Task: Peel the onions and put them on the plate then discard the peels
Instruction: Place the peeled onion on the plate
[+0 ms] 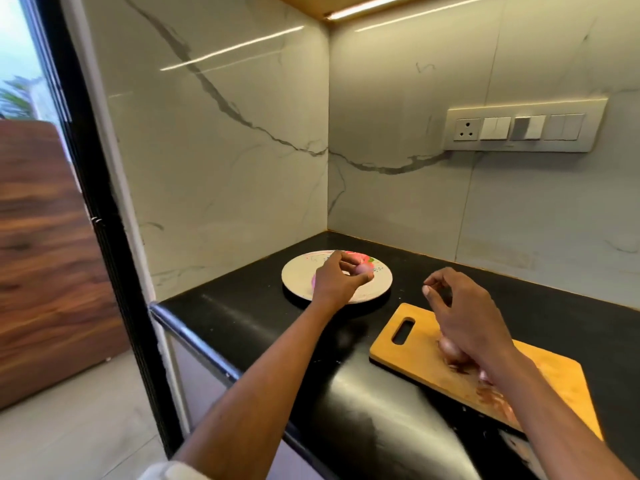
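Peeled purple onion [362, 269] sits on white plate [301, 271], w/ left hand [337, 280] fingers curled round it. Right hand [462, 317] hovers above wooden cutting board [408, 344] right of plate, fingers loosely curled, holding nothing; unpeeled onion [450, 351] & peels [491, 398] on board.

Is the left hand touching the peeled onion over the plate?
Touching. The head view shows the left hand with fingers curled round the peeled onion above the plate.
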{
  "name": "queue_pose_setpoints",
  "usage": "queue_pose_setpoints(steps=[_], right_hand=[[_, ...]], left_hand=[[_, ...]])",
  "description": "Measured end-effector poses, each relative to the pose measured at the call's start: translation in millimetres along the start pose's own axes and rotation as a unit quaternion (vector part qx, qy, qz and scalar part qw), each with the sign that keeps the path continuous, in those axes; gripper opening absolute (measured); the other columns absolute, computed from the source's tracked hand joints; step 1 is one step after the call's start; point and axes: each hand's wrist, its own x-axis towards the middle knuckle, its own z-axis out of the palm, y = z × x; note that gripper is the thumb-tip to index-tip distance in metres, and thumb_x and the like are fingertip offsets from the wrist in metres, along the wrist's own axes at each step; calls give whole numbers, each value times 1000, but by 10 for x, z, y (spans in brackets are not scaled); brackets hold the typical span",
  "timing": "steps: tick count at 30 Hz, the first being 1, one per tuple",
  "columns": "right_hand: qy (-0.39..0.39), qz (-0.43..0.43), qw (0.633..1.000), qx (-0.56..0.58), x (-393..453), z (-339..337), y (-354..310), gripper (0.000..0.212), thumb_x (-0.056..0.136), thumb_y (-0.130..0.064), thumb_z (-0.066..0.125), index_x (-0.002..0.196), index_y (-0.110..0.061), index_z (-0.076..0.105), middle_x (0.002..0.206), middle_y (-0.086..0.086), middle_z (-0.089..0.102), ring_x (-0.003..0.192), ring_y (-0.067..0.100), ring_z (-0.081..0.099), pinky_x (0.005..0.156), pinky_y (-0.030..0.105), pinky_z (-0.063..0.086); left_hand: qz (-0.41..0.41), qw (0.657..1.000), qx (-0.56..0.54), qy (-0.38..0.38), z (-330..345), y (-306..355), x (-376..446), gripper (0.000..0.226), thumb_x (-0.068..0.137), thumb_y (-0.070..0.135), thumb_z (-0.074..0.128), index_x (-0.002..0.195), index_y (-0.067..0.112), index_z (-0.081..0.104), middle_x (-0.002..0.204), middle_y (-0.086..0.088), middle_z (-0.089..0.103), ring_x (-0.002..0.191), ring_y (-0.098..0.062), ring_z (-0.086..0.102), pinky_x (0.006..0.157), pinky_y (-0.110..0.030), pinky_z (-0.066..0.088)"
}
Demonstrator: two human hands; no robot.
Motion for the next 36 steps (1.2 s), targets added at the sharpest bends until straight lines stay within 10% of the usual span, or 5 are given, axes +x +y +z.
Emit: queue_pose_setpoints(steps=[13,36], right_hand=[[-131,-52,984,-107,125,500,-632,32,101,-42,53,131,-32,52,131,-6,56,116,21,57,98,42,44],[-121,-23,989,-78,478,795,-801,36,98,-35,61,132,-27,54,136,1,57,121,22,57,102,42,47]], left_hand=[[7,995,89,44,-38,-422,-37,33,85,28,76,109,20,55,108,-1,59,93,-13,60,76,-22,48],[4,996,-38,85,-93,-410,-68,9,100,23,60,108,18,59,101,6,64,94,-10,60,70,-14,43]])
